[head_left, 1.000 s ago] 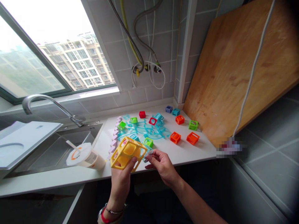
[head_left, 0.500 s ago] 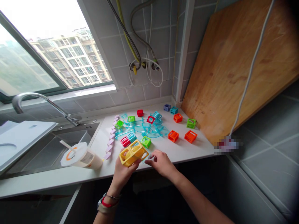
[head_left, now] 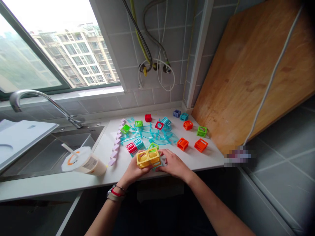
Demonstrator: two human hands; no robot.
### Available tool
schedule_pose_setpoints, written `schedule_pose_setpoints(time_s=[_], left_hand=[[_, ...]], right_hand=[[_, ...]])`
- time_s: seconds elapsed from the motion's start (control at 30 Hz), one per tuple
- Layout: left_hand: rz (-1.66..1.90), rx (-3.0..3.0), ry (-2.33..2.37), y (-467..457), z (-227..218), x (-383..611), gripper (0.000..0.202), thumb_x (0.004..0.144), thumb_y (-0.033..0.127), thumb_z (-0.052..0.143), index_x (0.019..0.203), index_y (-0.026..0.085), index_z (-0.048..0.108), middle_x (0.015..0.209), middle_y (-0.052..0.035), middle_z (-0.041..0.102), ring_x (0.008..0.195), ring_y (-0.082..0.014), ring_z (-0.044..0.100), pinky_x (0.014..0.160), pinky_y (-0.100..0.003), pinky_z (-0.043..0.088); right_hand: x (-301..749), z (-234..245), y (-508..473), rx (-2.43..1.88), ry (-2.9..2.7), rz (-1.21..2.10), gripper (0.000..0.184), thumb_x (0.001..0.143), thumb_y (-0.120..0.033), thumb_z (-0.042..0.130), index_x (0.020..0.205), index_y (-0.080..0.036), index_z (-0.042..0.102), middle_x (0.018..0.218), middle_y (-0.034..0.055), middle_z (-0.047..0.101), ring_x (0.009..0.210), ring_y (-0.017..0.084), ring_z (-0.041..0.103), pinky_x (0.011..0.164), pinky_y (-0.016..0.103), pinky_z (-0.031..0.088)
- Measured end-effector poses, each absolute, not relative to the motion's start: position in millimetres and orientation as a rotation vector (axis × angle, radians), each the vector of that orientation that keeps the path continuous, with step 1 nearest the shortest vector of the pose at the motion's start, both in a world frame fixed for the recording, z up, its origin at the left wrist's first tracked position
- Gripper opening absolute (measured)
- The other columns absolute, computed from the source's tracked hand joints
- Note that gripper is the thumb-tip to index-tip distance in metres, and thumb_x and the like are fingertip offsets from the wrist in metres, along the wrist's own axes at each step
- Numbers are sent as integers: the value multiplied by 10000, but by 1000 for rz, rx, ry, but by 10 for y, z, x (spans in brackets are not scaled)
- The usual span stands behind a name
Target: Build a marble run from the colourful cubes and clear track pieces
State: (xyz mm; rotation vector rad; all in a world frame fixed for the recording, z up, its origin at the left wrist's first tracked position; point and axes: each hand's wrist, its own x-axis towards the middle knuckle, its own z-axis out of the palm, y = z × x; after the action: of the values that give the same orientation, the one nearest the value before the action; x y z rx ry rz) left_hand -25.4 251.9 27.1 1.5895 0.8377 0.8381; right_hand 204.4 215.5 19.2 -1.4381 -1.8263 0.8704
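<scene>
My left hand grips a pair of joined yellow open-frame toy blocks just above the front of the counter, with rounded yellow shapes inside. At their right end the thumb and fingers of my right hand close round the edge. A bit of clear bluish plastic shows below that end, partly hidden by the fingers. Right behind the yellow pair, a green block is partly covered. Beside it lie a red block and a light-blue block, side by side.
Clear teal plastic pieces spread over the counter's middle. Orange blocks and a green block stand to the right. A row of pale pink pieces, a lidded cup and the sink are leftward. A wooden board leans right.
The yellow blocks have moved right and turned more level in my left hand. My right hand has come up to their right end, its fingers now around it. The view has shifted slightly.
</scene>
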Motion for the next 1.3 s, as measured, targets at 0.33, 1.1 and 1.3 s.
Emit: schedule_pose_setpoints(time_s=[0.33, 1.1, 1.3], left_hand=[[761, 2084, 1098, 2572, 483, -158, 942, 657, 467, 931, 1441, 271, 447, 1323, -139, 628, 1104, -300, 664, 752, -354, 594], [275, 2103, 2116, 5668, 823, -481, 374, 987, 349, 657, 1313, 173, 611, 1313, -110, 636, 1110, -256, 665, 924, -465, 585], [177, 2169, 2033, 5980, 589, -563, 375, 986, 350, 658, 1314, 173, 611, 1318, -110, 635, 1118, -258, 662, 932, -471, 581]], right_hand=[[2332, 151, 2240, -1253, -1725, 913, 514, 844, -381, 776, 1314, -225, 637, 1155, 65, 711, 818, 179, 626, 776, 313, 535], [2395, -70, 2162, -1344, -1563, 1032, 726, 758, -481, 837, 1400, -230, 610, 1027, 66, 693, 763, 200, 604, 642, 294, 507], [2411, -136, 2187, -1328, -1584, 1079, 650, 759, -467, 838, 1348, -260, 658, 984, 49, 709, 766, 207, 618, 658, 292, 515]])
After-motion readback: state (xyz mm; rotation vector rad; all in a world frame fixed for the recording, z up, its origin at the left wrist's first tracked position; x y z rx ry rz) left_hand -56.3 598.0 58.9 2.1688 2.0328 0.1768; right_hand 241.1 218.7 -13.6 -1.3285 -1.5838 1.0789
